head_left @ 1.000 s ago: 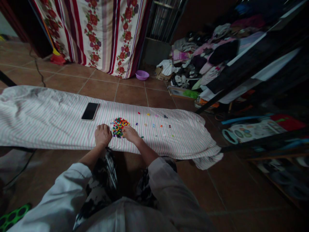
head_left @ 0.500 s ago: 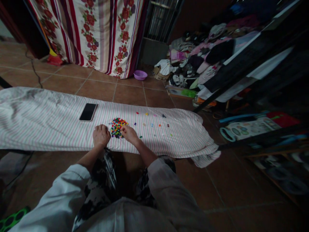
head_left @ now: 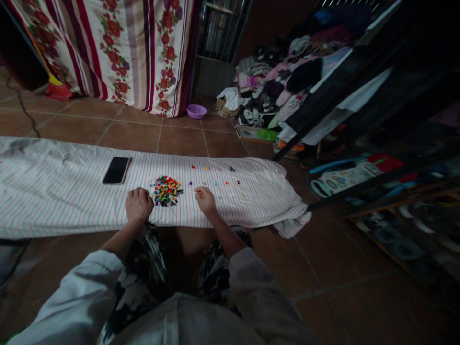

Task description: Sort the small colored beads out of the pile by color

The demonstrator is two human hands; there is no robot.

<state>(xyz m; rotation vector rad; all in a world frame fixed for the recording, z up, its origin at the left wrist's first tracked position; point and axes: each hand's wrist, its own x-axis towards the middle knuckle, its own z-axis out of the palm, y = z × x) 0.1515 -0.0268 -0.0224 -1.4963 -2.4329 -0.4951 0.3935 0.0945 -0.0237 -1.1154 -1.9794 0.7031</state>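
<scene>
My left hand (head_left: pixel 139 204) rests on the striped cloth, its fingers curled under; what they hold, if anything, is hidden. Just right of it lies a heap of small multicoloured pieces (head_left: pixel 166 190), like tiny plastic bricks or beads. To the right of the heap is my right hand (head_left: pixel 205 199), thumb and forefinger pinched together on something too small to make out. Beyond and beside it, little pieces lie spread in rows by colour: a red piece (head_left: pixel 193 166), yellow pieces (head_left: pixel 207 167), dark grey pieces (head_left: pixel 232 168) and an orange piece (head_left: pixel 226 182).
A phone (head_left: pixel 117 170) lies left of the heap on the cloth-covered surface (head_left: pixel 72 191). Behind are a floral curtain (head_left: pixel 132 52), a purple basin (head_left: pixel 196 111) and a clothes pile (head_left: pixel 276 81). A dark slanting frame bar (head_left: pixel 298 134) stands at the right.
My right hand has moved from the heap to the right, fingers still pinched. My left hand stays beside the heap. The whole view has shifted a little.
</scene>
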